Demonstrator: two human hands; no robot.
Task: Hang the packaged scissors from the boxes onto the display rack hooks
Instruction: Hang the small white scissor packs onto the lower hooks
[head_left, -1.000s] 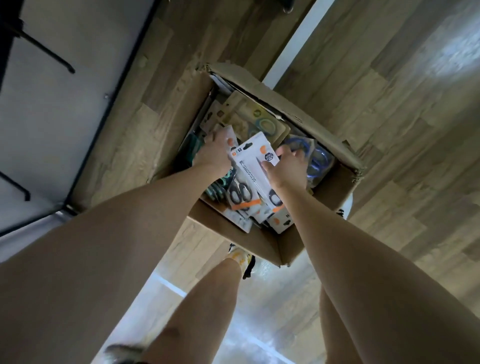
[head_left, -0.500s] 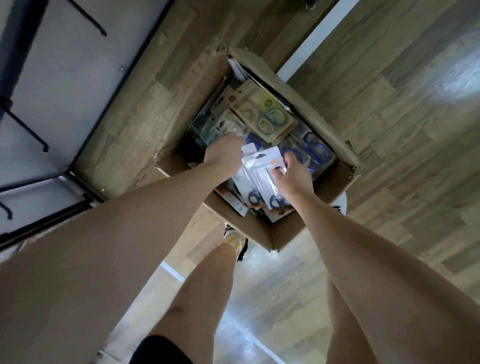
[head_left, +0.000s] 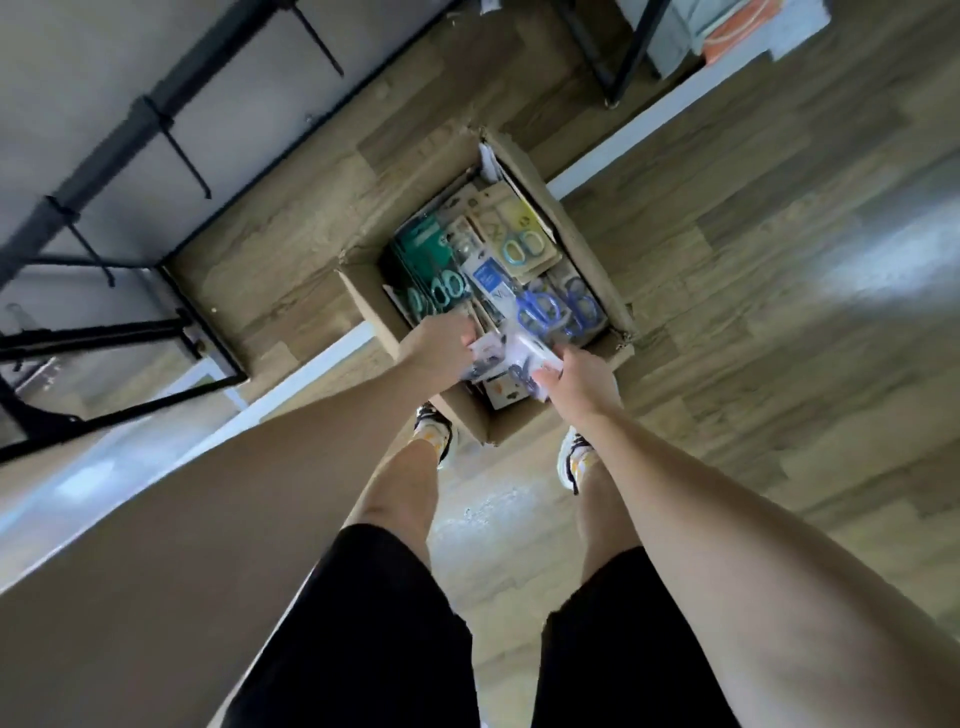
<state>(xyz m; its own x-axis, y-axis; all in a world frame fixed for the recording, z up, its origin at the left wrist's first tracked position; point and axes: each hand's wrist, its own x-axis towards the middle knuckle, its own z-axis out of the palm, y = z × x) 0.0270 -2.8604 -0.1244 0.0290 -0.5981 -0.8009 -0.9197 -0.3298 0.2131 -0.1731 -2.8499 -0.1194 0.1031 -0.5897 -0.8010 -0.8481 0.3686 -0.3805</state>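
Person stands over an open cardboard box (head_left: 363, 291) on the wood floor (head_left: 753, 270), both arms reaching down into its near end.

Left hand (head_left: 441, 351): fingers curled over the left edge of a small bunch of scissor packs (head_left: 491, 358), gripping it just above the box contents. Right hand (head_left: 576, 379): thumb and fingers pinch the right side of a white pack (head_left: 535, 353) from the same bunch. The two hands sit close together, the packs between them. Motion blur; print on the packs not readable.

Beyond the hands, further into the box: blue-handled scissors (head_left: 540, 309) just past the right hand, teal-handled ones (head_left: 444, 291) past the left hand, a brown-card pack (head_left: 519, 234) at the far end.

Display rack (head_left: 156, 114) with black hooks (head_left: 187, 156) well off to the left of the left hand.
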